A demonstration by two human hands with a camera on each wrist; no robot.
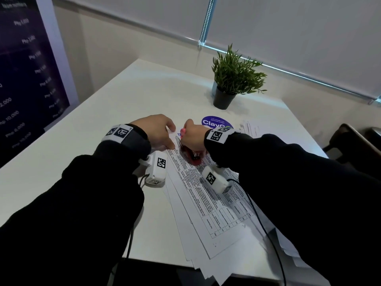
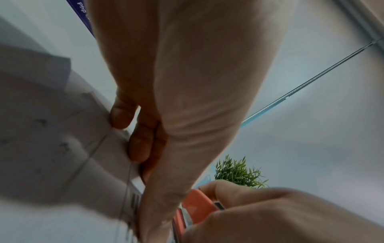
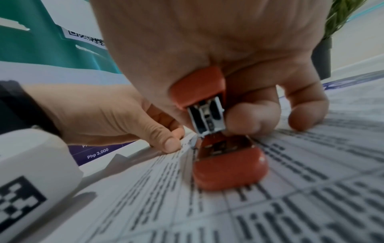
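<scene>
Fingers (image 1: 171,126) of the left hand (image 1: 153,131) curl onto the top corner of the stack of printed white paper sheets (image 1: 206,203) on the white table (image 1: 127,96). Just beside them, the right hand (image 1: 192,136) grips a small orange-red metal stapler (image 1: 194,159).

Left wrist view: the left fingertips and thumb pinch the sheets' edge.

Right wrist view: the right fingers wrap the stapler's raised upper arm, and its base lies flat on the top sheet.

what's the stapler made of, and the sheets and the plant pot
Stapler: the orange-red shell looks like moulded plastic, smooth with a soft sheen and rounded edges; its inner magazine is silvery and reflective, likely steel.
Sheets: thin matt white paper, printed with tables, edges fanned.
Pot: dark, matt, even; plastic or ceramic, cannot tell which.
</scene>
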